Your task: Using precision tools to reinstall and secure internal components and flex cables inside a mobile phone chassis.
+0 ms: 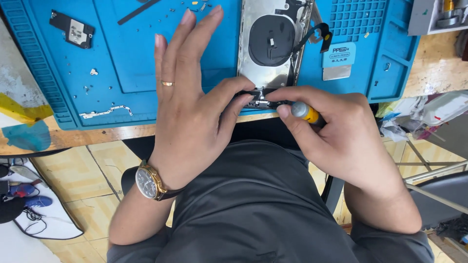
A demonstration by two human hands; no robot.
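Observation:
An opened phone housing [265, 58] with a round black coil lies on the blue work mat [146, 63], its near end at the table edge. My left hand [192, 104] steadies that near end with thumb and forefinger, the other fingers spread flat over the mat; it wears a ring and a wristwatch. My right hand [336, 134] grips a small screwdriver with a yellow and grey handle [306, 112], its tip hidden at the housing's near end.
A small black phone part [73, 29], a thin metal bracket [105, 113] and several tiny screws lie on the mat's left side. A grey tray [434, 17] stands at the top right. Crumpled wrappers [419, 114] sit to the right, over a tiled floor.

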